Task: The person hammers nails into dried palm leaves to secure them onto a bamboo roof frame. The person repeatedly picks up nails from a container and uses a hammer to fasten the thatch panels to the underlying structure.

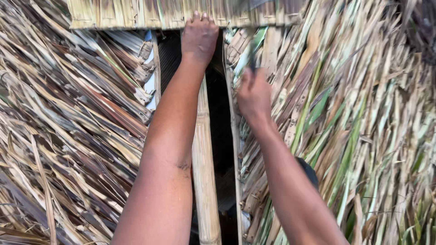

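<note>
Left fingers: curled over the lower edge of the woven leaf panel (pixel 181 13) at the top centre of the frame, clamped on it.
Left hand (pixel 199 37): reaches up the dark gap, its forearm lying over the bamboo pole (pixel 205 181).
Right fingers: closed round a dark tool handle (pixel 251 63); motion blur hides the detail.
Right hand (pixel 253 96): right of centre, against the edge of the right thatch (pixel 354 127).
Left thatch (pixel 68 136): dry brown leaves filling the left of the frame.
Bamboo pole: runs from bottom centre up the gap.
</note>
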